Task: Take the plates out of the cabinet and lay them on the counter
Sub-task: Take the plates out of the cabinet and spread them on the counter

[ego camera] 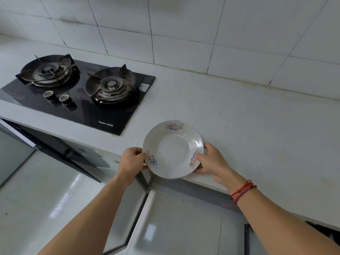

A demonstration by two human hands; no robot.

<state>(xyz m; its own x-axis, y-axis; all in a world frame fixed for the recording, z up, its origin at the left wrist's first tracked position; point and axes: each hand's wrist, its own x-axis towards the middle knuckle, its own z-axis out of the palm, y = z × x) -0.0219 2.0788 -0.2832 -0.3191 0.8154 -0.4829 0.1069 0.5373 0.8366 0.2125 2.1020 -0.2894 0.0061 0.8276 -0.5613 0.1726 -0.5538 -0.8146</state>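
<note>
White china with small flower sprays on its rim, the plate (173, 150) sits between your two hands at the front edge of the tabletop (239, 116), its near side jutting out past that edge. Whether its base touches the surface or hangs just above it cannot be told from this angle. Your left hand (131, 162) pinches the left rim, its fingers (140, 153) curled onto the top of the rim with the rest tucked beneath. Your right hand (209, 160) grips the right rim the same way, thumb on top and the others under the plate. A red string bracelet (242, 190) circles your right wrist. Left of the plate and well apart from it, a black glass gas hob (77, 107) with two burners and two knobs is set into the tabletop. Pale tiles cover the wall (184, 24) behind. Below the edge, glossy grey cabinet doors (174, 227) show between your forearms.
</note>
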